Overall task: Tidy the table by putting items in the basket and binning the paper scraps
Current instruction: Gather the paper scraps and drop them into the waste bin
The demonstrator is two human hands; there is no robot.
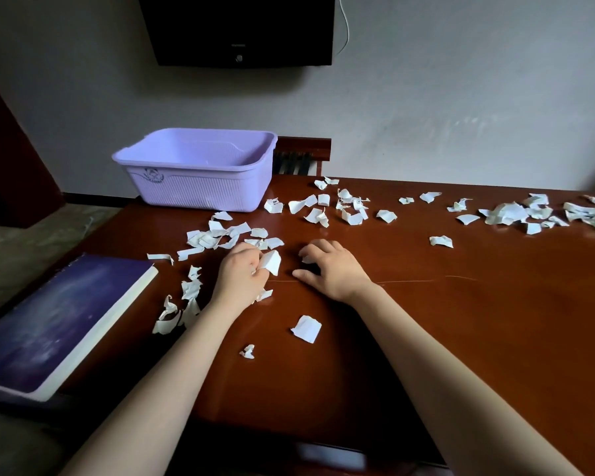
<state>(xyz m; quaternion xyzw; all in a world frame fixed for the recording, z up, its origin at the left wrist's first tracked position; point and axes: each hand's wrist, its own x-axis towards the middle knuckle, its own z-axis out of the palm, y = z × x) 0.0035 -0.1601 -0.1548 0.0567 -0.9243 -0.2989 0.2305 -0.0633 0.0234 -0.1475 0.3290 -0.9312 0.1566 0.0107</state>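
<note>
Left hand [241, 273] grips bunched scraps [271, 262]; right hand [334, 269] curls over another, grip unclear. Others litter the table [461, 338] farther back. The basket [200, 187] sits at the far-left edge; bare wood lies near and right.

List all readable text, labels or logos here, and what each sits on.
Nothing legible.
TV: small brand mark on the lower bezel, too small to read.
Purple basket: round emblem with lettering on the front wall, too blurred to read.
Notebook and paper scraps: no text visible.
</note>
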